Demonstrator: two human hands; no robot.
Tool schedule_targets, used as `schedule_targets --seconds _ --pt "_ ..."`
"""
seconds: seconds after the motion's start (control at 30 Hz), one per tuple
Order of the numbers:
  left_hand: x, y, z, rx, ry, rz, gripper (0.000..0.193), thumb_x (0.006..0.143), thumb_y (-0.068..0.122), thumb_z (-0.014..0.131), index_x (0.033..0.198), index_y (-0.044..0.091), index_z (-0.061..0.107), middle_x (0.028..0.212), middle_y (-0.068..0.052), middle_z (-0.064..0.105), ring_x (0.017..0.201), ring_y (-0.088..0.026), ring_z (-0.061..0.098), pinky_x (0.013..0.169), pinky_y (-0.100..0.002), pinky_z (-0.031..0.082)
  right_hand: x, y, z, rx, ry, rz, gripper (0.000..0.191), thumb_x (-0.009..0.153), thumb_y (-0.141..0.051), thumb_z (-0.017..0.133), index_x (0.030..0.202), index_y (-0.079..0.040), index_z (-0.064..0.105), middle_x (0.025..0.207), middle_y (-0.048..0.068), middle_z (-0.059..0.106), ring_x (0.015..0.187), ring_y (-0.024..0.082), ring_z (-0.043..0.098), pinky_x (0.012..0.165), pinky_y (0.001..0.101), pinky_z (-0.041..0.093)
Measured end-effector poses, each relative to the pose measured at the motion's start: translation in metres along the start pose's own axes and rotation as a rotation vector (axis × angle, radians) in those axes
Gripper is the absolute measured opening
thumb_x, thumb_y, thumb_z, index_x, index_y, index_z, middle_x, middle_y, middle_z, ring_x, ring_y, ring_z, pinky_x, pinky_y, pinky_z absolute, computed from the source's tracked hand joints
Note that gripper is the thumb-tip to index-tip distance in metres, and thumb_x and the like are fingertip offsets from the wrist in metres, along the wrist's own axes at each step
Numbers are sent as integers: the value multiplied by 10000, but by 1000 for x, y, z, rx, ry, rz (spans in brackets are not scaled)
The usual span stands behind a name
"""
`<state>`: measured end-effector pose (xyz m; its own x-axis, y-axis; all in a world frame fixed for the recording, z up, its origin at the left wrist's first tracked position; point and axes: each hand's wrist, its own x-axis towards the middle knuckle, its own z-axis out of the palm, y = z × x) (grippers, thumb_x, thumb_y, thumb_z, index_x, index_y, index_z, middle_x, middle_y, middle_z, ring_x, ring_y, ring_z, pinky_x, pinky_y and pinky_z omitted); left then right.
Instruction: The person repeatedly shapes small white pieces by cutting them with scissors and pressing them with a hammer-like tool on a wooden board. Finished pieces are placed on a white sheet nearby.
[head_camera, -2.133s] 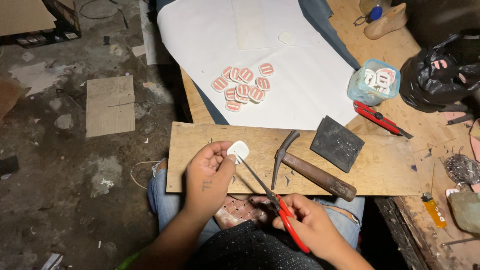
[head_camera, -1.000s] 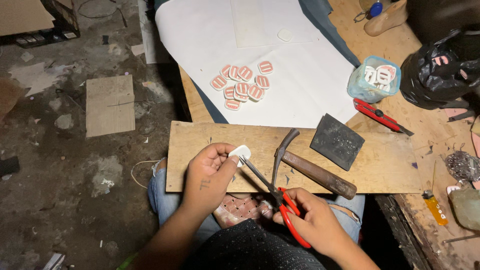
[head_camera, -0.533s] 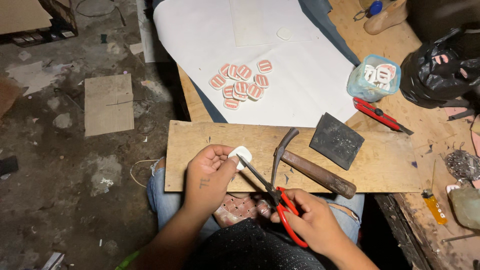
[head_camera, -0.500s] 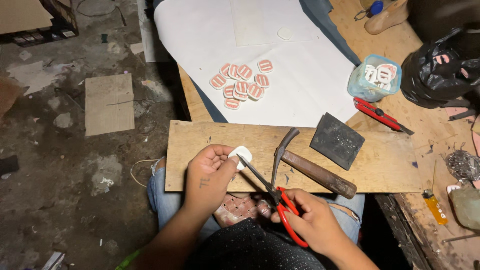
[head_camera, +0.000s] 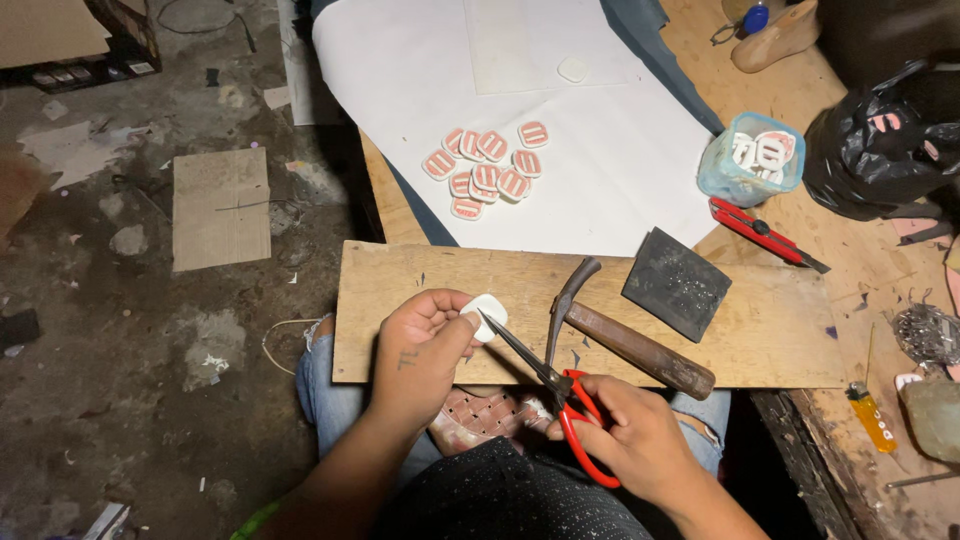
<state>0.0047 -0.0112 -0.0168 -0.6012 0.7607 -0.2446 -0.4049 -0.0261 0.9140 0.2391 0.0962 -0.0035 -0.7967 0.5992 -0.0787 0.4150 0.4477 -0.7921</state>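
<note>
Two hands over a wooden board (head_camera: 760, 330), left (head_camera: 420, 350) pinching white piece (head_camera: 488, 314), right (head_camera: 640, 440) gripping red scissors (head_camera: 560, 395).

Small white rounded piece (head_camera: 489, 314) above wooden board; red-handled scissors (head_camera: 553, 384) (blades open) touching it.

- A small craft workshop, rough and well used, by every sign here.
- Just beyond the fingers (head_camera: 448, 318), a scarred wooden board (head_camera: 760, 330) carries a hammer (head_camera: 625, 340) and a dark abrasive block (head_camera: 675, 283).
- Farther out from the fingers, a bare plywood table (head_camera: 840, 270) holds a red utility knife (head_camera: 760, 230) and a wooden shoe last (head_camera: 775, 38).
- Left of the fingers, a stained concrete floor (head_camera: 100, 350) is strewn with cardboard scraps (head_camera: 220, 205).
</note>
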Motion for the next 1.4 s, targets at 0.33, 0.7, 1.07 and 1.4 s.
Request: schedule_targets --seconds 0.33,0.7,1.07,1.4 --pt "-5 -8 9 -85 -49 164 154 918 -89 576 1068 -60 565 923 -117 706 799 -135 693 736 -265 576 -1 -13 -2 -181 -3 57 520 701 -270 854 1139 -75 654 841 101 698 648 248 688 585 341 544" --pt "-5 -4 8 -58 7 82 92 936 -32 638 1022 -60 616 954 -164 740 856 -152 722 764 -262 590 -7 14 12 301 -113 63 410 793 -95 814 1160 -23 647 878 -7 708 804 91 664 738 268 538" --pt "-13 -1 19 -127 73 50 147 931 -26 631 1067 -54 583 988 -166 724 857 -176 730 794 -281 606 -13 43 26 674 -242 383 299 855 -83 742 1149 -43 700 727 -51 633 575 22 509 514 198 399" --pt "-15 2 18 -150 7 33 180 932 -14 614 1104 -48 573 1012 -133 704 880 -164 712 818 -292 609 -16 41 26 586 -184 342 276 845 -61 775 1114 -19 728 750 -46 631 619 18 520 545 193 407"
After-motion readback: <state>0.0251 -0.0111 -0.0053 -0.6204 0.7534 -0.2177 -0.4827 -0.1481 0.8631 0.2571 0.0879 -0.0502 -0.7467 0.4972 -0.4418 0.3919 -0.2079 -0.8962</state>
